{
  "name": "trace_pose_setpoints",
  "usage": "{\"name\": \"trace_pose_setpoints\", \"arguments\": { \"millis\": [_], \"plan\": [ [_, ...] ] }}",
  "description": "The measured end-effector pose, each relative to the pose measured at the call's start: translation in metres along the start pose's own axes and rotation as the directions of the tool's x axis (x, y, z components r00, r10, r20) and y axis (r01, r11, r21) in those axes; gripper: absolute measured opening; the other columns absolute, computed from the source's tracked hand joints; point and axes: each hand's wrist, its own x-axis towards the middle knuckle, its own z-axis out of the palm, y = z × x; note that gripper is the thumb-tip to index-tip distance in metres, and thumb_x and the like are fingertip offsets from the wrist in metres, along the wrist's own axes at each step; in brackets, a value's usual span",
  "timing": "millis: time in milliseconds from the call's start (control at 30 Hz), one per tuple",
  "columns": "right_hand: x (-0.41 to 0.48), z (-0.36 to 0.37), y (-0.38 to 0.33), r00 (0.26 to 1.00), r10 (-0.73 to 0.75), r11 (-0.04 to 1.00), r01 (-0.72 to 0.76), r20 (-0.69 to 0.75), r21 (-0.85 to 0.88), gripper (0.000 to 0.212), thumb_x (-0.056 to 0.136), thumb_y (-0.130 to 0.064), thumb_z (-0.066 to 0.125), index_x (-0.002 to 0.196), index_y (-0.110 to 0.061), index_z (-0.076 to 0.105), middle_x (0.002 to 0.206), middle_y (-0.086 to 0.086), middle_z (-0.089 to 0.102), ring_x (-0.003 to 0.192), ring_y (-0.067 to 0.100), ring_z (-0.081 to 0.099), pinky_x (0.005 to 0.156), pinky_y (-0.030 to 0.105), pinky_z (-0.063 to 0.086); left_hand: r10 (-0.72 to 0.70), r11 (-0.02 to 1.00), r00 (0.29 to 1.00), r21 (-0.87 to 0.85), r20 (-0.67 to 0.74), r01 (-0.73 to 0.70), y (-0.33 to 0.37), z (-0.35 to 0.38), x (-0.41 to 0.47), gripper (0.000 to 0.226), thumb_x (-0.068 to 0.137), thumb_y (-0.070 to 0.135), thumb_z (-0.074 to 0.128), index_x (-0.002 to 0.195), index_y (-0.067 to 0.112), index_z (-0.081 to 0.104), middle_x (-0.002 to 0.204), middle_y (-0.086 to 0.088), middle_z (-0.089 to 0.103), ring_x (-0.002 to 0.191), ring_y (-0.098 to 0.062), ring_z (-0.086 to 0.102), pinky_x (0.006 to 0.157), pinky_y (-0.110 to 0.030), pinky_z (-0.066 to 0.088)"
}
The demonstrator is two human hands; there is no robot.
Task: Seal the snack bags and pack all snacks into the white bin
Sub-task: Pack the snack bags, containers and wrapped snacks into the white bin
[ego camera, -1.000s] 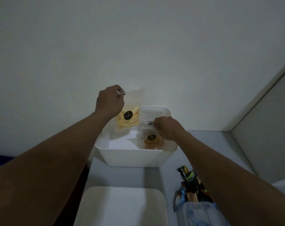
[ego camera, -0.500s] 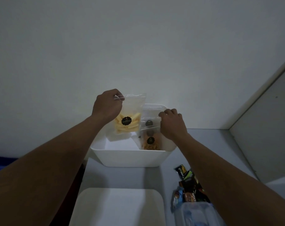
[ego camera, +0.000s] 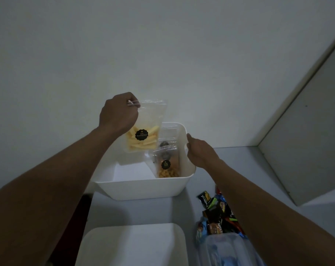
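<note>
Before the white bin, a clear container and white lid are cropped at the bottom edge; print on the snack bag above it is illegible.

Dim, bluish, grainy wide-angle view; edges bend, shadows soft.

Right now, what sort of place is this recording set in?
Likely a plain domestic or office room: bare white wall, grey tabletop holding a white bin and loose snack packets.
</note>
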Motion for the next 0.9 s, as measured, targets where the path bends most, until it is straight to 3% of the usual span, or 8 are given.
{"name": "trace_pose_setpoints", "arguments": {
  "millis": [200,300,433,533,633,700,767,900],
  "plan": [
    [0.002,-0.003,0.002,1.0,-0.02,0.996,0.02,-0.002,0.086,0.051,0.1,-0.011,0.04,0.15,-0.009,0.03,0.129,0.018,0.06,0.114,0.035,0.057,0.089,0.038,0.046,-0.075,0.992,0.977,-0.084,0.201,0.094,-0.005,0.024,-0.011,0.021,0.079,0.014,0.052,0.076,0.029,0.067,0.089,0.009,0.072,0.084,-0.018,0.069,0.08,-0.036,0.057],
    [0.002,-0.003,0.001,0.999,-0.048,0.993,0.05,-0.016,0.111,0.047,0.099,-0.007,0.04,0.146,-0.007,0.037,0.127,0.018,0.061,0.113,0.035,0.056,0.087,0.035,0.044,-0.106,0.981,0.945,-0.124,0.31,0.151,-0.015,0.048,-0.023,0.017,0.074,0.017,0.052,0.074,0.026,0.066,0.09,0.001,0.073,0.088,-0.024,0.07,0.081,-0.035,0.055],
    [0.0,-0.007,0.001,0.998,-0.067,0.988,0.069,-0.015,0.139,0.05,0.098,-0.003,0.037,0.148,-0.005,0.035,0.126,0.021,0.06,0.114,0.038,0.056,0.092,0.039,0.045,-0.139,0.973,0.899,-0.112,0.416,0.202,-0.034,0.087,-0.038,0.016,0.082,0.008,0.055,0.083,0.019,0.067,0.099,-0.006,0.072,0.094,-0.025,0.067,0.079,-0.03,0.051],
    [-0.001,-0.007,0.0,0.998,-0.062,0.985,0.062,-0.004,0.158,0.051,0.099,-0.003,0.035,0.15,-0.008,0.033,0.123,0.021,0.061,0.109,0.036,0.058,0.09,0.04,0.047,-0.128,0.979,0.901,-0.094,0.414,0.182,-0.045,0.109,-0.045,0.019,0.086,0.002,0.053,0.086,0.018,0.064,0.105,-0.009,0.071,0.097,-0.027,0.066,0.083,-0.032,0.054],
    [0.0,-0.002,-0.002,0.998,-0.064,0.985,0.061,0.013,0.162,0.053,0.1,-0.004,0.035,0.152,-0.007,0.027,0.116,0.019,0.063,0.102,0.032,0.06,0.084,0.036,0.047,-0.12,0.986,0.898,-0.054,0.423,0.158,-0.051,0.126,-0.049,0.02,0.09,-0.001,0.052,0.09,0.018,0.057,0.105,-0.012,0.068,0.089,-0.025,0.062,0.06,-0.019,0.046],
    [0.001,0.003,-0.001,0.998,-0.048,0.985,0.042,0.03,0.165,0.058,0.099,-0.005,0.035,0.155,-0.008,0.018,0.116,0.018,0.062,0.102,0.03,0.059,0.081,0.032,0.044,-0.119,0.989,0.884,-0.024,0.452,0.145,-0.052,0.136,-0.051,0.018,0.092,-0.001,0.053,0.097,0.016,0.053,0.104,-0.014,0.064,0.084,-0.024,0.058,0.054,-0.017,0.041],
    [0.002,0.005,0.001,0.998,-0.035,0.985,0.027,0.043,0.171,0.061,0.099,-0.005,0.035,0.156,-0.01,0.014,0.119,0.017,0.061,0.106,0.03,0.057,0.08,0.029,0.042,-0.134,0.99,0.876,0.025,0.464,0.138,-0.053,0.14,-0.051,0.017,0.092,0.004,0.054,0.105,0.014,0.051,0.102,-0.014,0.062,0.082,-0.025,0.057,0.055,-0.022,0.04],
    [0.002,0.004,0.002,0.997,-0.036,0.987,0.025,0.066,0.157,0.059,0.102,-0.011,0.035,0.157,-0.01,0.013,0.128,0.017,0.059,0.113,0.031,0.056,0.084,0.031,0.042,-0.173,0.982,0.87,0.148,0.461,0.117,-0.056,0.138,-0.051,0.014,0.09,0.017,0.055,0.104,0.018,0.052,0.101,-0.01,0.065,0.087,-0.028,0.06,0.071,-0.033,0.049]
  ]
}}
